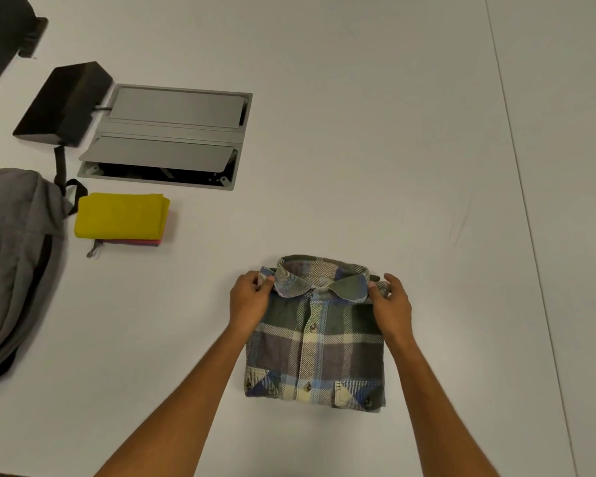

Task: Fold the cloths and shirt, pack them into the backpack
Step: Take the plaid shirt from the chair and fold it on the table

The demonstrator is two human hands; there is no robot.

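Lying flat on the white table (358,132), the plaid shirt (315,342) is folded into a neat rectangle with its collar on the far side and its buttons facing up. The left hand (250,299) pinches the shirt at the left shoulder corner, just beside the collar, with thumb and fingers closed on the fabric. The right hand (391,302) pinches the right shoulder corner in the same way. The body of the shirt lies between the two forearms, nearer to the person than both hands. Well to the left of the shirt and farther away lies a stack of folded cloths (123,216), the yellow one on top. The grey backpack (12,266) lies just left of this stack. Beyond the stack, a metal cable hatch (167,136) is set in the table, and a black box (64,103) rests at its left end.
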